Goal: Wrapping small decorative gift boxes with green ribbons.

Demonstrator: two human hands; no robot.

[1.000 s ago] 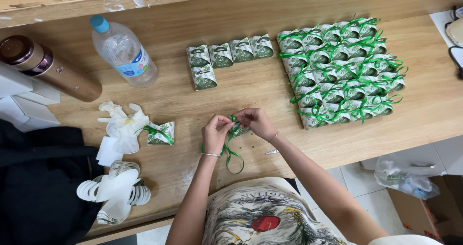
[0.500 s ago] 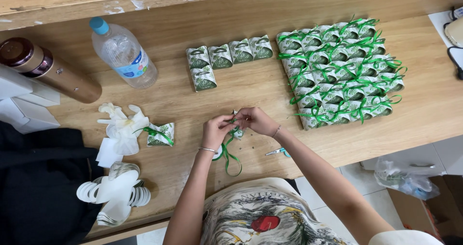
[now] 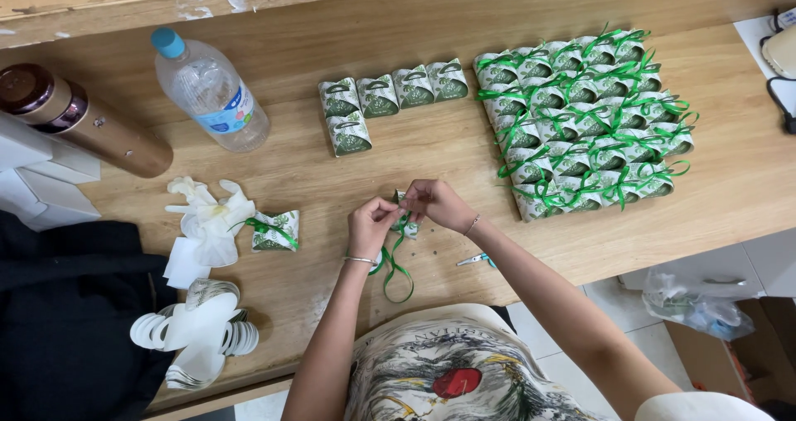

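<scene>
Broad light wooden tabletop filling most of the view, pale tiled floor showing past its near right edge. On the far right, a tight block of small green-and-white paper favour boxes already tied with green ribbon; left of centre, five untied boxes of the same kind. On the far left, a clear plastic water bottle with blue cap and a bronze metal flask, both lying on their sides; nearer, a crumpled white glove beside one lone tied box, and a stack of white die-cut blanks. At near centre, left hand and right hand both pinched shut on a thin green ribbon around a small box, mostly hidden between the fingers, loose tails trailing towards the near edge. Small scissors just right of the ribbon. Likely risks: ribbon slipping from so narrow a pinch, the knot loosening, or a hard pull crushing the soft paper.
</scene>
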